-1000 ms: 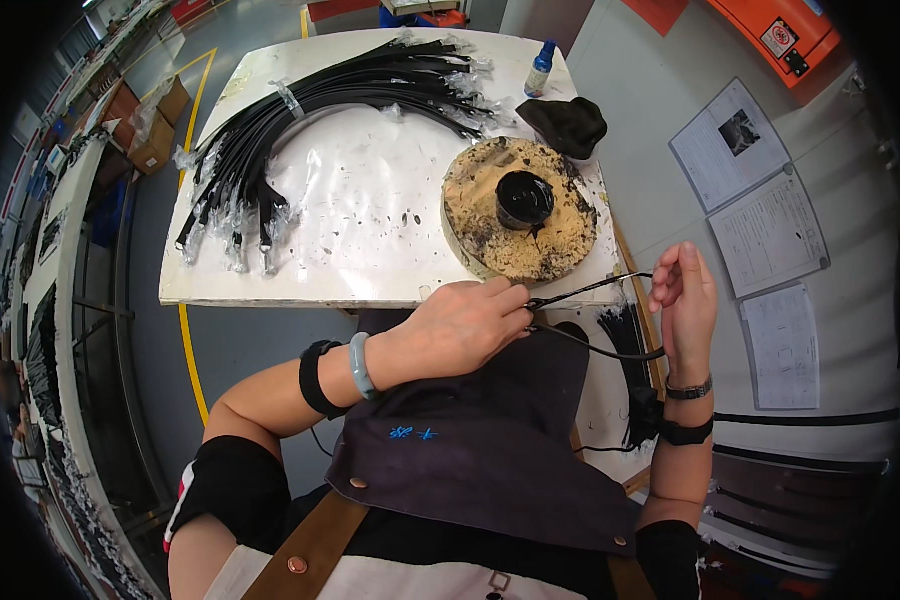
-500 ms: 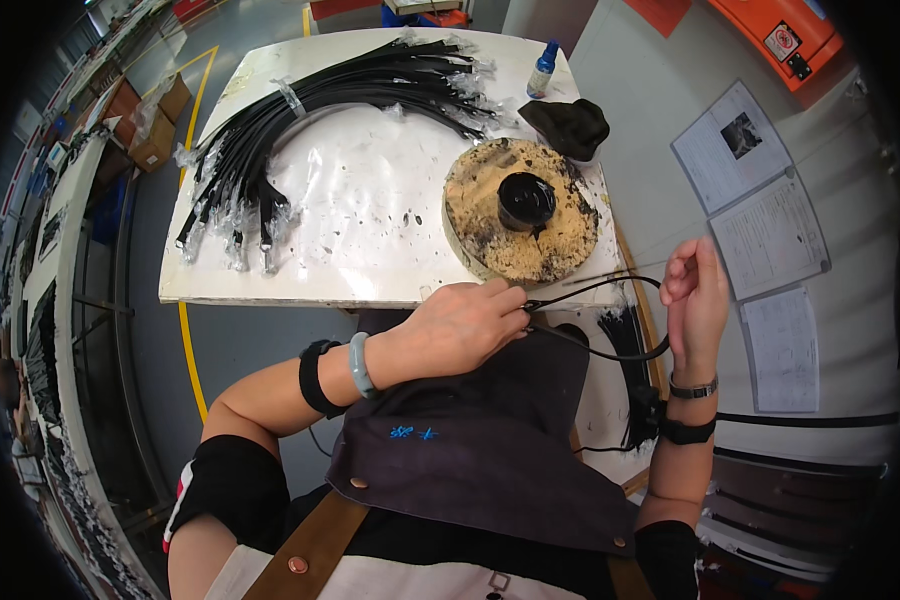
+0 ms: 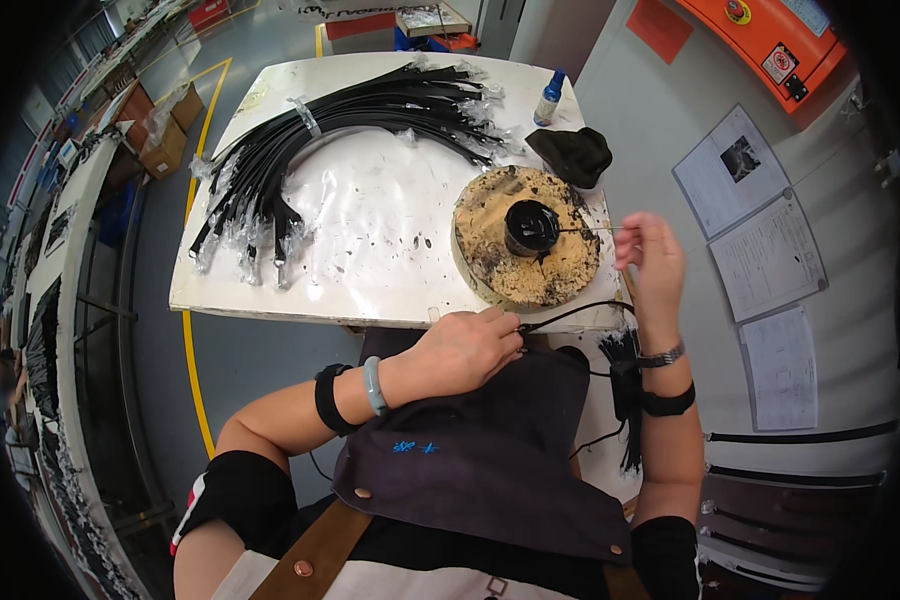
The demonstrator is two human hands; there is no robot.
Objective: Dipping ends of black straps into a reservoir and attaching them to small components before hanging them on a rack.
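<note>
My left hand [image 3: 462, 350] is closed on a thin black cord [image 3: 575, 312] at the table's front edge, its fingertips pinched round one end. From there the cord loops out toward my right forearm. My right hand [image 3: 654, 262], raised beside the table's right edge, pinches a thin dark stick [image 3: 588, 230]. The stick reaches left to a small black cup [image 3: 532, 232] of glossy black paste or liquid. That cup sits in a round, tan, crumbly-topped block [image 3: 478, 255] smeared with black.
A bundle of black straps [image 3: 340, 125] with clear plastic on the ends curves across the white table [image 3: 360, 260]. A blue-capped bottle [image 3: 548, 98] and a black cloth [image 3: 570, 157] lie behind the block. More black cords [image 3: 625, 390] hang at my right. Paper sheets [image 3: 765, 250] cover the right wall.
My right hand has left the cord loop, moved up and left, and now holds the stick at the cup. My left hand keeps its grip on the cord.
</note>
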